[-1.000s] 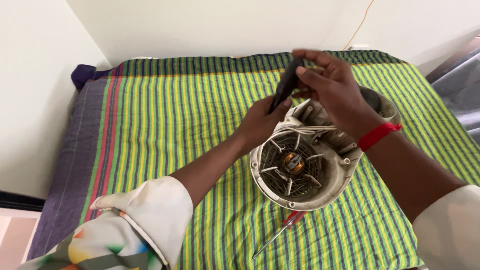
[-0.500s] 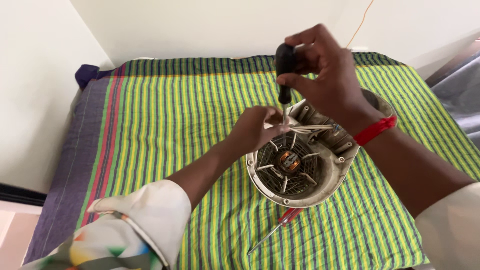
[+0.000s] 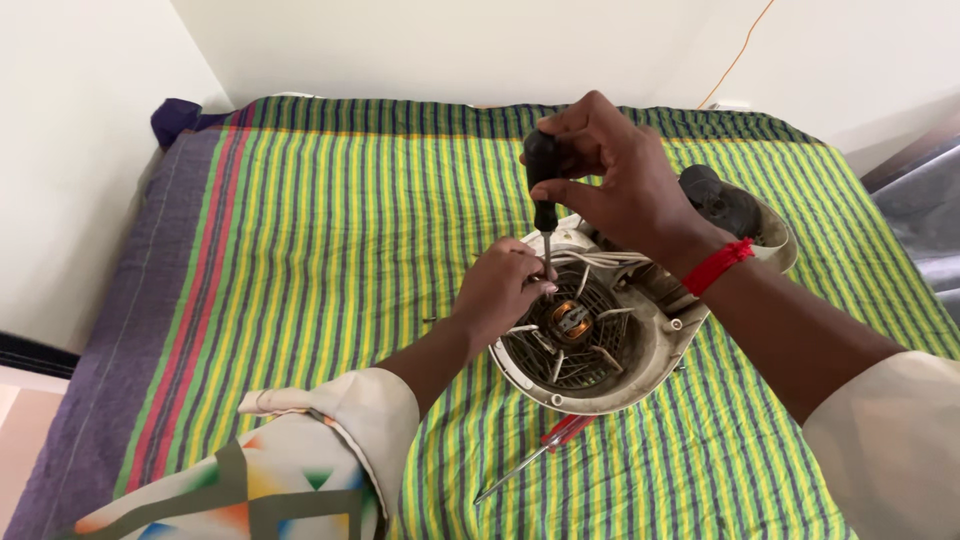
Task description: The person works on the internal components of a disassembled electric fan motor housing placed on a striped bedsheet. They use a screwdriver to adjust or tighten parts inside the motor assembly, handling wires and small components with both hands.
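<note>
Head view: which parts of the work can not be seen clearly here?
- Screwdriver tip, head view: hidden behind left hand.
- Fan housing far part: covered by right hand.
- Red-handled screwdriver: tip too small to tell.

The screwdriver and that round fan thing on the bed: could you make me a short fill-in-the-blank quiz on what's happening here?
1. The right hand grips the ____ handle of the upright screwdriver.
2. The left hand steadies its shaft over the round ____ fan housing.
3. A spare screwdriver with a ____ handle lies on the striped cloth.

Missing words: black; white; red
</note>
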The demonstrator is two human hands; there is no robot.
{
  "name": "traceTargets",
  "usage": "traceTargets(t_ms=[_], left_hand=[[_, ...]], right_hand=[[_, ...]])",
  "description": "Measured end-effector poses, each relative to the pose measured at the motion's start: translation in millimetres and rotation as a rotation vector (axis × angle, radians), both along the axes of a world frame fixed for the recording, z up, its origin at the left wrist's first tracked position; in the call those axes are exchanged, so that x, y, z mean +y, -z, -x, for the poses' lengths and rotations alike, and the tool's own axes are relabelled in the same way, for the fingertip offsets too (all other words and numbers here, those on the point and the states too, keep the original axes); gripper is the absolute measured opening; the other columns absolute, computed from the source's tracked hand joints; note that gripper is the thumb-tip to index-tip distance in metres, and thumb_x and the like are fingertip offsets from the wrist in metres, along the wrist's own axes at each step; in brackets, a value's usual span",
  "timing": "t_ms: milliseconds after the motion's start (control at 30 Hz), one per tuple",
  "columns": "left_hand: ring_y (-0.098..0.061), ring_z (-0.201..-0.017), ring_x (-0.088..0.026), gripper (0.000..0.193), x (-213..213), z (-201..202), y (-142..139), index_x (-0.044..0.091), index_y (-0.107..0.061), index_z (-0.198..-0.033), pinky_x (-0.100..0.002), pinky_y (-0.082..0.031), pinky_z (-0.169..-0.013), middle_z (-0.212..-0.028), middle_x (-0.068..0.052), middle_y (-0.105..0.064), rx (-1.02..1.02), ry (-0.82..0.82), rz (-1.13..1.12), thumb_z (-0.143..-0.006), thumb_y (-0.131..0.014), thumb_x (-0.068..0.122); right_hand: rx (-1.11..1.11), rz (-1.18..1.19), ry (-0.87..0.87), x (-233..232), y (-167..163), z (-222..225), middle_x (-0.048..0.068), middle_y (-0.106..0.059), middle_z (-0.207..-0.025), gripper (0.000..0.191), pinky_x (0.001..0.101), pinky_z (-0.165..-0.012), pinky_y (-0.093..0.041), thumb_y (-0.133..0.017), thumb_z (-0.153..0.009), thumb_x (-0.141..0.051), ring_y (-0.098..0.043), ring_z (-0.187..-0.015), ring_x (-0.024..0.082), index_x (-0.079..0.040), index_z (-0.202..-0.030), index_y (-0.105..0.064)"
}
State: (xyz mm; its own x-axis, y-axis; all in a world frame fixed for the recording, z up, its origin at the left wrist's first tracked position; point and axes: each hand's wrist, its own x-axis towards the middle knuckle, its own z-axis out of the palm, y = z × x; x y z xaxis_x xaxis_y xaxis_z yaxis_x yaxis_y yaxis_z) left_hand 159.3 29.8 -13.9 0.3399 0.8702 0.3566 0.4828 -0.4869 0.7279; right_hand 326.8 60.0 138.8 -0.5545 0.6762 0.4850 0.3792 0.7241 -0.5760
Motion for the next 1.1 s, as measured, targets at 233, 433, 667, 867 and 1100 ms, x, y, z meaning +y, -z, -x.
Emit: traceTargets(t_ms=[233,433,667,867,1100], left_hand=[[-0.065,-0.102,-0.024,0.017,1,-3,2,0.012,-0.079,-0.091,-0.041,-0.053,-0.082,-0.102,-0.006,-0.068,0.046,-0.069,0.03,-0.084,-0.081,0.027],[-0.066,-0.098,-0.023,0.015,-2,0,-2,0.014,-0.08,-0.093,-0.04,-0.055,-0.078,-0.104,-0.005,-0.066,0.072,-0.061,0.04,-0.084,-0.08,0.026],[-0.066,-0.098,-0.021,0.014,-3,-2,-1,0.015,-0.079,-0.092,-0.039,-0.056,-0.078,-0.106,-0.004,-0.064,0.088,-0.084,0.092,-0.084,-0.08,0.026],[-0.066,-0.1,-0.02,0.015,-1,-4,-1,0.015,-0.08,-0.091,-0.038,-0.056,-0.08,-0.104,-0.003,-0.064,0.134,-0.089,0.069,-0.084,-0.081,0.028],[-0.066,-0.096,-0.02,0.013,-3,-6,-1,0.015,-0.08,-0.09,-0.039,-0.056,-0.079,-0.104,-0.002,-0.064,0.135,-0.113,0.098,-0.084,-0.08,0.027]], right_hand=[[0.039,0.056,-0.026,6,4,-5,0.014,-0.073,-0.123,0.044,0.0357,-0.1,-0.064,-0.081,-0.092,-0.001,-0.075,-0.116,0.023,0.0,-0.122,-0.049],[0.014,0.037,-0.013,10,9,-5,0.014,-0.074,-0.122,0.046,0.0366,-0.1,-0.063,-0.083,-0.091,-0.002,-0.075,-0.116,0.023,-0.001,-0.122,-0.05],[0.011,0.069,0.019,9,14,-5,0.013,-0.073,-0.124,0.046,0.0364,-0.1,-0.063,-0.084,-0.089,-0.003,-0.075,-0.115,0.022,0.0,-0.123,-0.051],[0.004,0.042,0.027,8,14,-1,0.013,-0.074,-0.122,0.046,0.0358,-0.099,-0.064,-0.085,-0.088,-0.003,-0.076,-0.113,0.021,-0.001,-0.121,-0.053],[-0.046,0.038,0.052,6,9,-1,0.014,-0.073,-0.124,0.041,0.0371,-0.099,-0.063,-0.082,-0.09,-0.006,-0.075,-0.112,0.022,-0.001,-0.12,-0.055]])
